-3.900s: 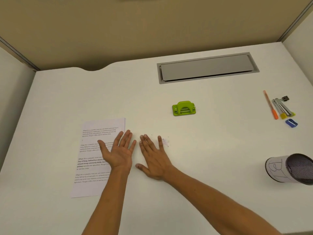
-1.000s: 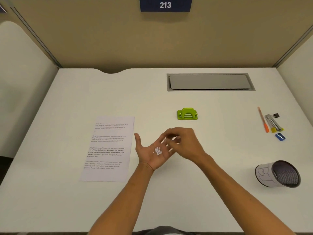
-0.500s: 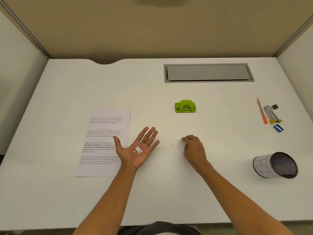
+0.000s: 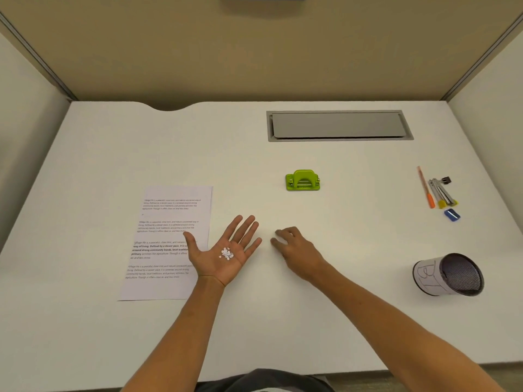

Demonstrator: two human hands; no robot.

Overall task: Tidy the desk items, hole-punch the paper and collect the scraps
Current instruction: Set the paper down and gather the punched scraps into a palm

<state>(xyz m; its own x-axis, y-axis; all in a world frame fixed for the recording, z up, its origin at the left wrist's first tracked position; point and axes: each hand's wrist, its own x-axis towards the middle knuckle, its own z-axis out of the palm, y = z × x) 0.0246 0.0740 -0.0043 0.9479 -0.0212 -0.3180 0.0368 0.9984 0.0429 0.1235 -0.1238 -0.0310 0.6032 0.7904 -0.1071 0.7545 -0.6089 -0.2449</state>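
The left hand [image 4: 223, 254] lay palm-up over the white desk [image 4: 85, 321], fingers spread wide and flat, with a small heap of white paper scraps [image 4: 227, 254] resting loose in the palm; its thumb overlapped the right edge of the printed sheet of paper [image 4: 167, 244], which lay flat to the left. Just beside it, the right hand [image 4: 297, 250] was palm-down, fingers curled with the tips touching the desk; whether anything was pinched between them could not be told. At the right edge of the desk, a mesh pen holder [image 4: 448, 274] lay on its side, its mouth facing right. Farther back on that side lay a blue sharpener [image 4: 452, 215], an orange pen [image 4: 424, 190], a group of yellow-tipped metal items [image 4: 441, 192] and a black binder clip [image 4: 446, 181], close together. The green hole punch [image 4: 302, 180] stood near the desk's centre, well apart from both hands. Beyond it, a grey cable-tray lid [image 4: 339, 125] was set into the desk.
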